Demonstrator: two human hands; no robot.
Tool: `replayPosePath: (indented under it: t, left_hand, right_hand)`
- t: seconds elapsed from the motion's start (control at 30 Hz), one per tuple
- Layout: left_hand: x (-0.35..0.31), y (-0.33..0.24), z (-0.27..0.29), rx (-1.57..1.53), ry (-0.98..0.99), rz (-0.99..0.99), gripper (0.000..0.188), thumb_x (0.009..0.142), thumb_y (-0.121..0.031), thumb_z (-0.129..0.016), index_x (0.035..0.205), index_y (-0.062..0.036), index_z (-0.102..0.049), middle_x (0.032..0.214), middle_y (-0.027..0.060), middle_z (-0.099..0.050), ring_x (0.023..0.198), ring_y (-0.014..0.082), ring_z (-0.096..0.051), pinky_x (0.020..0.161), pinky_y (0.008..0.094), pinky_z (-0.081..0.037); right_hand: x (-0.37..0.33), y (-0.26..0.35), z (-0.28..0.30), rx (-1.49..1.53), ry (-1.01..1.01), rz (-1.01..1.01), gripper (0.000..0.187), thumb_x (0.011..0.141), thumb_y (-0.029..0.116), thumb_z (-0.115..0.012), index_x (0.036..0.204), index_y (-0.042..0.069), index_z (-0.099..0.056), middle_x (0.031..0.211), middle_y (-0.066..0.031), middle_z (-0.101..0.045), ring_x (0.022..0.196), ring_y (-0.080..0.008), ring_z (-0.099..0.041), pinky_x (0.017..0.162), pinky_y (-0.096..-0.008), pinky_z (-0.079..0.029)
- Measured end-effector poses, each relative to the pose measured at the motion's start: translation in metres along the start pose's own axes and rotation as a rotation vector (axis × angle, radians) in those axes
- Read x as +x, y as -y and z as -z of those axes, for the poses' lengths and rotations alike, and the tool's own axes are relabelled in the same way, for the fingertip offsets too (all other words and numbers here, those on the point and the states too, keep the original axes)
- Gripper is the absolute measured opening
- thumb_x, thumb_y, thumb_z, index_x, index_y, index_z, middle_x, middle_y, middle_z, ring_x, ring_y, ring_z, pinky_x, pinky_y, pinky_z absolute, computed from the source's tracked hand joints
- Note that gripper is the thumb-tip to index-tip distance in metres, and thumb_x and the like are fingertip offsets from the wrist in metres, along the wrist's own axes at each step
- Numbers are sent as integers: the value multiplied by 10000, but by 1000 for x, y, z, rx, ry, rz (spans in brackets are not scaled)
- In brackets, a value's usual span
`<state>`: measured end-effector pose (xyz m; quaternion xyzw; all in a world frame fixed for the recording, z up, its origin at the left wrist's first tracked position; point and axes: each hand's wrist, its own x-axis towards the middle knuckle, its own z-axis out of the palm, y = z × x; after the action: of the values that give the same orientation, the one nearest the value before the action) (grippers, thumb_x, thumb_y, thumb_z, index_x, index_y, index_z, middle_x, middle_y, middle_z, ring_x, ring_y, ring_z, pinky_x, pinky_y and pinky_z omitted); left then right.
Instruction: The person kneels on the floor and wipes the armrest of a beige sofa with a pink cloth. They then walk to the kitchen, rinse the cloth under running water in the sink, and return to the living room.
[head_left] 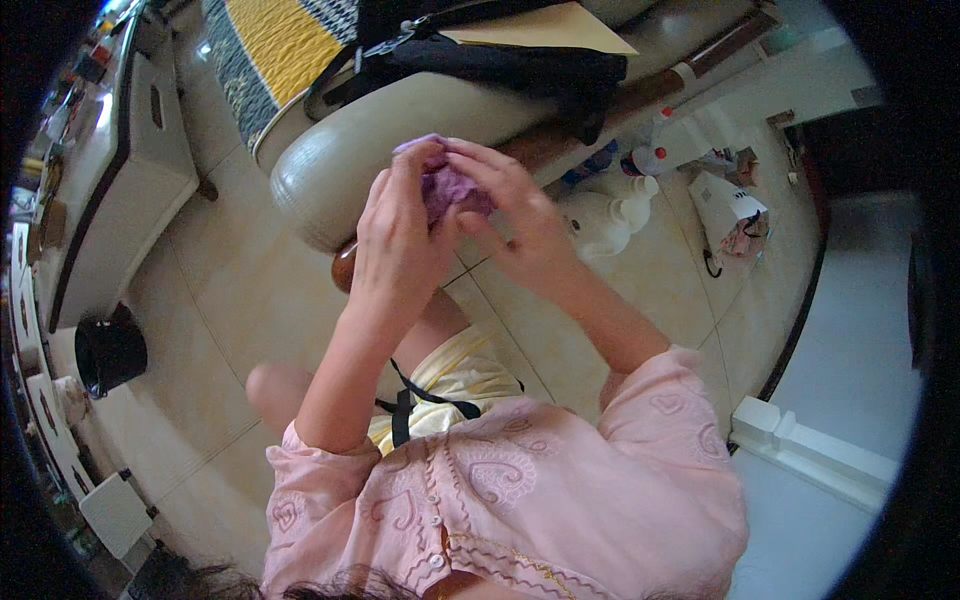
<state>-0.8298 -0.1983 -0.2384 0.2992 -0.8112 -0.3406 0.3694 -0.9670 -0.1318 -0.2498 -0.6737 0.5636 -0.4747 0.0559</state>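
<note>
Our fingers (pixel 405 190) grip purple cloth (pixel 453 192) at twelve! We've an armrest (pixel 355 145) at eleven, black bin (pixel 115 355) at nine.

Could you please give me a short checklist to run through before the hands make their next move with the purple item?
1. Left hand on the purple item: ok.
2. Right hand on it too: ok.
3. Purple item fully visible: not ok; the hands partly cover it.
4. Purple item free of hidden damage: cannot tell.
5. Black bag away from the hands: ok; it lies beyond them on the sofa.
6. White container apart from the right hand: ok; it is on the floor.
</note>
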Motion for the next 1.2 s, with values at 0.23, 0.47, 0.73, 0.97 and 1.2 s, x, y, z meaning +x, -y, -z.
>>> replayPosePath:
  t: [0.23,0.47,0.73,0.97,1.2]
  left_hand:
    - [8,14,19,-623,161,260,415,855,-81,-571,1249,-60,-444,1078,160,-588,926,179,-606,784,307,-485]
    - [42,42,41,278,-57,-212,232,837,-77,-543,1060,-37,-592,1126,140,-584,1073,299,-530,913,377,-412]
    - [29,51,36,506,3,-173,230,869,-130,-515,1068,-56,-601,1182,103,-564,1153,256,-489,1054,416,-276]
    - [30,46,30,496,-15,-138,231,870,-110,-505,1073,-52,-599,1176,109,-568,1139,264,-501,1039,416,-300]
    - [30,44,29,486,4,-128,236,863,-101,-507,1074,-50,-598,1174,119,-567,1133,279,-503,1029,410,-319]
  right_hand:
    - [1,-1,-2,-181,124,8,297,766,240,-642,1028,107,-596,1085,-98,-525,983,-300,-508,863,-420,-417]
    - [20,5,6,-477,271,119,300,724,244,-643,981,93,-607,1026,-68,-566,986,-250,-518,876,-404,-387]
    - [19,-79,64,-959,218,-20,214,701,183,-593,894,94,-571,862,-61,-568,892,-234,-517,802,-395,-390]
    - [17,-94,70,-999,168,-59,106,744,112,-542,829,88,-600,831,-80,-589,872,-252,-539,756,-396,-413]
    - [23,-142,104,-1106,205,-167,208,741,76,-503,890,98,-646,867,-95,-612,919,-272,-543,782,-422,-405]
